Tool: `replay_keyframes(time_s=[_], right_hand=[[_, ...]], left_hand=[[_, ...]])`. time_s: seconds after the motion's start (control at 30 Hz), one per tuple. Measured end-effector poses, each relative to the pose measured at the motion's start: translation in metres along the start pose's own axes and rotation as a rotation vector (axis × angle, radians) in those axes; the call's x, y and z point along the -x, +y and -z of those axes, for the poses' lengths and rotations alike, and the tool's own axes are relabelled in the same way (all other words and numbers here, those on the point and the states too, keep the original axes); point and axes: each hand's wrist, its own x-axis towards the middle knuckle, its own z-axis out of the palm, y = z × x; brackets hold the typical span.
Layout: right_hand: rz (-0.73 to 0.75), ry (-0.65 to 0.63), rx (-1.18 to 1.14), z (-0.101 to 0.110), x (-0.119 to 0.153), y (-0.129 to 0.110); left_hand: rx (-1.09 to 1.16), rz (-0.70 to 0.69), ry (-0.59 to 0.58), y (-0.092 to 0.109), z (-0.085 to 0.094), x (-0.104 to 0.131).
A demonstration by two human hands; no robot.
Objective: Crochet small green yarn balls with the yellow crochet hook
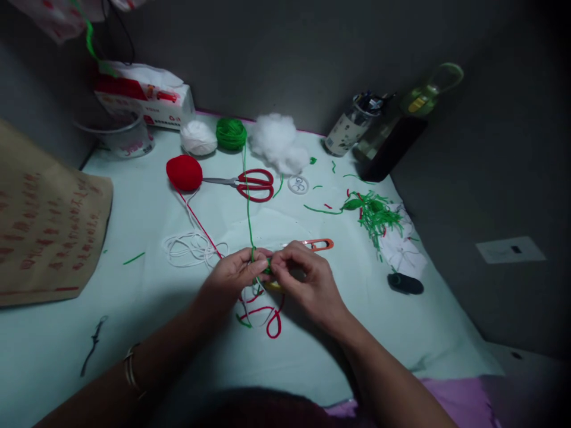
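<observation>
My left hand (238, 270) is closed, its thumb and fingers pinching a small green yarn piece (267, 266). Against the right edge of that piece, the fingertips of my right hand (310, 279) are pinched together. A green strand (248, 208) runs from the green yarn ball (231, 134) down over my left fingers. Under the hands, partly hidden, is a yellow object (273, 287) whose kind I cannot make out. Red, white and green yarn ends (273, 327) dangle below. A red strand (200, 224) leads from the red yarn ball (184, 173) to my left hand.
Red-handled scissors (255, 185) lie beyond the hands, near white stuffing (279, 142) and a white yarn ball (198, 138). An orange-handled cutter (322, 244) lies behind my right hand. Green scraps (379, 214) are at right; a paper bag (49, 220) stands left.
</observation>
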Motion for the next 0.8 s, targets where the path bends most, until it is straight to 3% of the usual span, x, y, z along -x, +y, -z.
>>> replay_keyframes(time_s=[0.1,0.17,0.4,0.6,0.8], right_hand=[[-0.229,-0.003,-0.313,-0.003,-0.002,0.001],[-0.307,-0.008,-0.403,-0.006,-0.003,0.002],[-0.177,0.134,-0.267,-0.01,-0.006,0.002],[-0.287,0.216,-0.424,0.001,-0.011,0.005],[-0.24,0.006,-0.389,-0.001,-0.008,0.006]], left_hand=[[0.015,0.004,-0.038,0.001,-0.002,-0.001],[0.008,0.003,-0.037,0.002,-0.002,0.0],[-0.053,-0.038,0.013,-0.001,-0.001,0.003],[-0.131,-0.046,0.007,-0.001,-0.003,0.002],[-0.147,-0.057,0.021,0.006,-0.007,0.005]])
